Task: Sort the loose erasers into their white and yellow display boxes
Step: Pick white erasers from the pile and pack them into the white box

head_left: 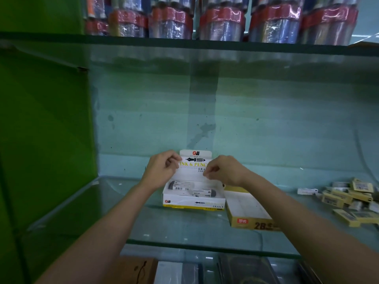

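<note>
Head view: two boxes on a glass shelf — white box centre, yellow box touching its right side.
Erasers in white box: two, grey-tipped.
Loose erasers: a heap far right — count unclear.
Left hand: fingers curled, pinching the white box's upright flap.
Right hand: likewise pinching that flap.

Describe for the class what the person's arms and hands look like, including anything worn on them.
Both forearms are bare as far as the picture shows: no sleeves in view. The left hand and right hand wear no gloves, and no rings, watch or bracelets can be seen. No markings show.
</note>
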Tool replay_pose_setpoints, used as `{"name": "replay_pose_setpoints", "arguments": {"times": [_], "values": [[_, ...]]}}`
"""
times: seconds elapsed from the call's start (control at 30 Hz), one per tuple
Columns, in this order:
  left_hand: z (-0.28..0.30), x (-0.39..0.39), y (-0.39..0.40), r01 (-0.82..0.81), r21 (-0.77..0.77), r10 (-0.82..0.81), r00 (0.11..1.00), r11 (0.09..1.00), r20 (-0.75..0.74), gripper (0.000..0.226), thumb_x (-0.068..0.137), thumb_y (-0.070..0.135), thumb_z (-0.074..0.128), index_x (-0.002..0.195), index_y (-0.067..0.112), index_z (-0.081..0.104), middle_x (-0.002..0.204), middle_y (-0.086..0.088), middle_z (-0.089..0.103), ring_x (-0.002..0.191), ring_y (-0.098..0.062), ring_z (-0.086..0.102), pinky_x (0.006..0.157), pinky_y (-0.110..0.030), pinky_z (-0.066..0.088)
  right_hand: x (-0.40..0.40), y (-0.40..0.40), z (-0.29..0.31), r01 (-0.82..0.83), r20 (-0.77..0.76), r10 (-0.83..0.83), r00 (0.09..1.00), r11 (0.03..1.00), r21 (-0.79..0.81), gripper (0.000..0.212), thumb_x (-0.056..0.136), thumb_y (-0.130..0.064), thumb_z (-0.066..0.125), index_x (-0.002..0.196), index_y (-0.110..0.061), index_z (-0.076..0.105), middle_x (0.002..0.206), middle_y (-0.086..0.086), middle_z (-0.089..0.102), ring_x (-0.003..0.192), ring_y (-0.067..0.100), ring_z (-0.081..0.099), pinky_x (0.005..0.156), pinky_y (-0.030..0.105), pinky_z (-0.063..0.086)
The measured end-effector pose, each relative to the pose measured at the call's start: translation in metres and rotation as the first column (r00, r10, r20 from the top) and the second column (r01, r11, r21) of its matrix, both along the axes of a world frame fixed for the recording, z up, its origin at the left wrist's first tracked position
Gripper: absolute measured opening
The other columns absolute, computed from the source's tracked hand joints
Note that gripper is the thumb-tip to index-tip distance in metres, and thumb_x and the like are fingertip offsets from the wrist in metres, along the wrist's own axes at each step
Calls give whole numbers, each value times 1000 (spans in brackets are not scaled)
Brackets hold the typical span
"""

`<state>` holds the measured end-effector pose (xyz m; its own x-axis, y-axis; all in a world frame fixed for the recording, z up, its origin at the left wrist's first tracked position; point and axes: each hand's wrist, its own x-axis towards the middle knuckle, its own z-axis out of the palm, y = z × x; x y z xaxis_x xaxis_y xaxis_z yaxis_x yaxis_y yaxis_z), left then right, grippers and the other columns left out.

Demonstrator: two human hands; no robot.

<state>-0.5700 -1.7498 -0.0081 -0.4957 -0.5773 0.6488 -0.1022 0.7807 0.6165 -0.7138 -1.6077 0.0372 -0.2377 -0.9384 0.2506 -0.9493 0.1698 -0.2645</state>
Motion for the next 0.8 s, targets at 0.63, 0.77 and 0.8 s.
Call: {"name": "replay_pose_setpoints", "arguments": {"times": [0.63, 0.77, 0.8], "values": [[-2, 2, -13, -111, -58, 112, 994, 992, 11, 29, 82, -1, 46, 98, 18, 61, 71, 17, 60, 71, -13, 56, 76, -36, 52, 18, -20, -10, -140, 395, 172, 902, 984, -110, 32, 72, 4, 67, 74, -27, 59, 81, -4, 54, 70, 13, 54, 75, 27, 49], [-3, 2, -13, -135, -24, 136, 990, 991, 42, 26, 82, 4, 47, 93, 23, 60, 69, 18, 60, 72, -16, 57, 78, -38, 51, 30, -29, -21, -181, 197, 206, 958, 974, -138, 24, 74, -1, 66, 75, -24, 57, 78, -10, 54, 66, 7, 48, 59, 8, 36], [-3, 2, -13, -138, -22, 139, 989, 990, 42, 27, 81, 4, 48, 92, 25, 60, 69, 18, 61, 73, -17, 57, 78, -38, 51, 31, -31, -23, -198, 128, 215, 968, 971, -132, 19, 74, -1, 63, 79, -20, 60, 80, -7, 53, 71, 9, 48, 59, 9, 35]]}}
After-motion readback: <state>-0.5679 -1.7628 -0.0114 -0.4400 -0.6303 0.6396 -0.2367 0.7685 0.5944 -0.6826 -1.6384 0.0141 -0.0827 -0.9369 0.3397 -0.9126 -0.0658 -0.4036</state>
